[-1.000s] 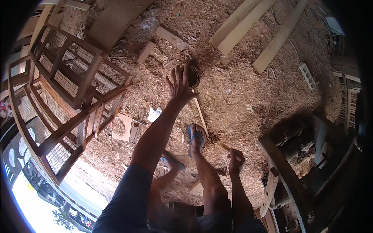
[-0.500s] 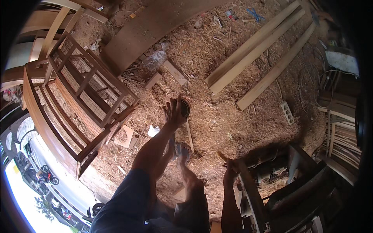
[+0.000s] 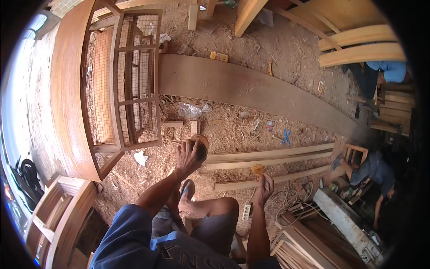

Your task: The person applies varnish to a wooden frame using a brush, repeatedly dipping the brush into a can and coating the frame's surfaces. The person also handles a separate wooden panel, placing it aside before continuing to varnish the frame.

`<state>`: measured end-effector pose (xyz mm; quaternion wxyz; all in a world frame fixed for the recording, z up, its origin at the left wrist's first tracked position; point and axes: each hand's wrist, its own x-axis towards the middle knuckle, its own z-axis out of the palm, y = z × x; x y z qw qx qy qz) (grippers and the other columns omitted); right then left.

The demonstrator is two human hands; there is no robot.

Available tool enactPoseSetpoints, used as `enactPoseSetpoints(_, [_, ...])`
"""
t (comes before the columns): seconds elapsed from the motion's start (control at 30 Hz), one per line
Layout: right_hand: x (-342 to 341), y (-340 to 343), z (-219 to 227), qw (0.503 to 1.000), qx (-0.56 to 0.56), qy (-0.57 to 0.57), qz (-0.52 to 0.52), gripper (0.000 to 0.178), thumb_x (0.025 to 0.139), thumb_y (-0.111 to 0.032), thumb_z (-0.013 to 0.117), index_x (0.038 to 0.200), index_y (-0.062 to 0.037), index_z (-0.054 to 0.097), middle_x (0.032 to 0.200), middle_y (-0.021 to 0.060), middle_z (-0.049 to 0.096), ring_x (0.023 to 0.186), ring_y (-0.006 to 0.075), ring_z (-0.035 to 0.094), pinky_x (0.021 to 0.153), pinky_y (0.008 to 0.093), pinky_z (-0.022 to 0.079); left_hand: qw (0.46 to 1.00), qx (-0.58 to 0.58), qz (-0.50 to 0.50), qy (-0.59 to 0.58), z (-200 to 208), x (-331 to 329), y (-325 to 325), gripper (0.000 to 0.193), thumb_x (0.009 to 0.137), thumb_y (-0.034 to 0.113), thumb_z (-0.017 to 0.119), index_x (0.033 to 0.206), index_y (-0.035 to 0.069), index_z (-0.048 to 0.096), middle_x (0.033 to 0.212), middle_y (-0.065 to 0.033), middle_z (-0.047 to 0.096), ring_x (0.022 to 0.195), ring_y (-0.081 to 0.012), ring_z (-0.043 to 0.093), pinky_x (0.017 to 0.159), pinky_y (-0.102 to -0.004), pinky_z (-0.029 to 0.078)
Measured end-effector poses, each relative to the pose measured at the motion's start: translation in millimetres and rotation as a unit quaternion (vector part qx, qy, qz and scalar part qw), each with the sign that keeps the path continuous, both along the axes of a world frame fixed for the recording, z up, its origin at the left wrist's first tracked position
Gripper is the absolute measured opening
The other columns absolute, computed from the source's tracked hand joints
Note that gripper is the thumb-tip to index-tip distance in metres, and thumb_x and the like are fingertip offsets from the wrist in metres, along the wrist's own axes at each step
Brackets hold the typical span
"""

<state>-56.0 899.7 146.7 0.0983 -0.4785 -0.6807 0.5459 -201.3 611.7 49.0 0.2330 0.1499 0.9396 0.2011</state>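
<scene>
Left: round can [image 3: 201, 151] clamped in left hand [image 3: 186, 160] | right: yellow-brown piece [image 3: 258, 169] pinched in right hand [image 3: 265, 185] | both taken up; mesh-panelled frame [image 3: 139, 101], far left, untouched by either.

Head-worn view (fisheye), facing down.

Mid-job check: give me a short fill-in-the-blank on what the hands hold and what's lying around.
1. The round can is in the left hand; the yellowish piece is pinched in the ____ hand.
2. The crossed thing on the wood shavings is coloured ____.
3. The mesh-panelled wooden frame lies to the can's ____ in the picture.
Missing words: right; blue; left.
</scene>
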Motion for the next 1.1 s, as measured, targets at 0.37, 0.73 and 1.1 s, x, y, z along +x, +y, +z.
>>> enactPoseSetpoints(0.37, [-300, 69, -3, 0.904, 0.065, -0.048, 0.42, 0.025, 0.099, -0.016, 0.062, 0.111, 0.0058, 0.066, 0.106, 0.0138, 0.068, 0.094, 0.0229, 0.066, 0.087, 0.0347, 0.054, 0.963, -0.057, 0.262, -0.03, 10, -37, 33, 0.104, 0.057, 0.019, 0.078, 0.15, 0.015, 0.033, 0.132, -0.0215, 0.043, 0.119, -0.0405, 0.046, 0.098, -0.0532, 0.037])
enactPoseSetpoints(0.73, [-478, 1, -23, 0.545, 0.118, -0.045, 0.829, 0.031, 0.094, -0.022, 0.068, 0.114, 0.0011, 0.07, 0.121, 0.0176, 0.067, 0.117, 0.0315, 0.062, 0.101, 0.0388, 0.048, 0.864, -0.052, 0.501, -0.029, -34, -55, 78, 0.097, 0.068, 0.033, 0.078, 0.152, 0.017, 0.034, 0.138, -0.0228, 0.043, 0.128, -0.0391, 0.041, 0.106, -0.0519, 0.033])
enactPoseSetpoints(1.1, [-494, -188, -107, 0.19, 0.179, -0.01, 0.965, 0.027, 0.094, -0.02, 0.066, 0.113, -0.001, 0.07, 0.116, 0.0198, 0.065, 0.11, 0.0356, 0.062, 0.096, 0.0408, 0.048, 0.669, 0.017, 0.743, 0.008, -118, -18, 75, 0.116, 0.059, 0.043, 0.084, 0.155, 0.013, 0.027, 0.14, -0.0239, 0.039, 0.129, -0.0393, 0.04, 0.108, -0.0517, 0.027])
